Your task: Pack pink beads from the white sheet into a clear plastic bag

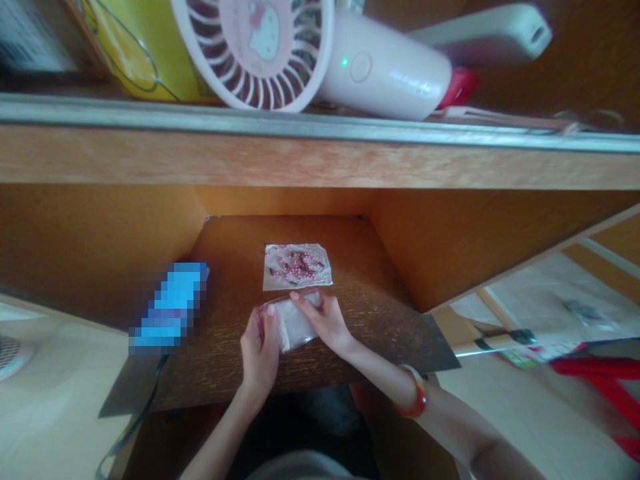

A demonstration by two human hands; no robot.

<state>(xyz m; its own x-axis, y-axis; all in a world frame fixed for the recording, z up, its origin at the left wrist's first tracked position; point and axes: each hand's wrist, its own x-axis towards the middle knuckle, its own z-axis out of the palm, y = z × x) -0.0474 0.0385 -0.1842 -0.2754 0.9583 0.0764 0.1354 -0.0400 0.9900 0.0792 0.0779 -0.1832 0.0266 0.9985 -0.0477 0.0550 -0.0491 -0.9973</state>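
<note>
Between both hands, above the front part of the dark wooden desk (220, 340), is a clear plastic bag (296, 327). My left hand (261, 340) grips its left edge with the thumb on top. My right hand (327, 321) holds its upper right side, thumb and fingers closed on the plastic. Whether anything lies inside the bag I cannot tell. Just beyond the hands, a white sheet (273, 280) lies flat, with many small pink beads and dark bits (300, 265) scattered over it. A bracelet (419, 397) circles my right forearm.
At the left of the desk lies a phone-like device (170, 307), blurred out, with a strap (145, 400) hanging down. Overhead, a shelf edge (320, 160) crosses the view, with a pink handheld fan (385, 67) and a white device (490, 33) on it. Wooden side panels (95, 253) enclose the desk.
</note>
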